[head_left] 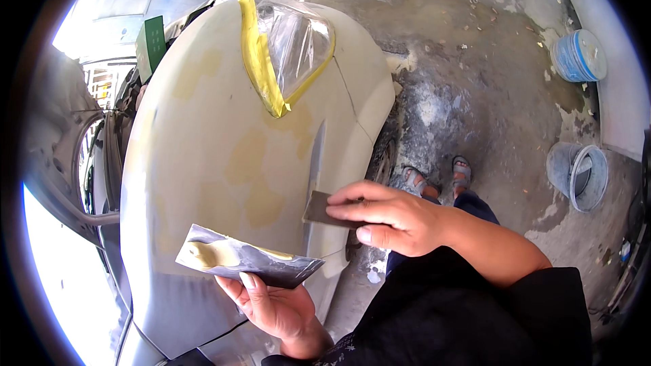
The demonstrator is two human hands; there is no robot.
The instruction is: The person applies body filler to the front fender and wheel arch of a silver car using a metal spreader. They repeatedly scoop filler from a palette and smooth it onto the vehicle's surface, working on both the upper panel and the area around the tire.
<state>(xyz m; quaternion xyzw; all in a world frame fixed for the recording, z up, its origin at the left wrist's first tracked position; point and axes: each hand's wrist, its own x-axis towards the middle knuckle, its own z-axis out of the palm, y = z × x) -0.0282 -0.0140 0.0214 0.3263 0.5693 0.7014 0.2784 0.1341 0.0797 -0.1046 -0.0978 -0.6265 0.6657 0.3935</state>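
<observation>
My right hand point(393, 220) grips a thin dark spreader blade point(319, 211) and presses its edge against the pale, filler-patched car fender point(217, 142), beside a grey streak of fresh filler point(316, 156). My left hand point(278, 308) holds a flat grey mixing board point(247, 259) from below, with a yellowish blob of putty point(203, 254) on its left end. The board hangs just below and left of the blade. The headlight point(295, 41) above is covered in clear film edged with yellow masking tape point(258, 61).
The stained concrete floor point(475, 88) spreads to the right. A grey bucket point(580, 176) and a blue-and-white tub point(578, 55) stand near the right wall. My sandalled feet point(437, 177) are by the front wheel point(383, 163). An open car door point(88, 163) is at left.
</observation>
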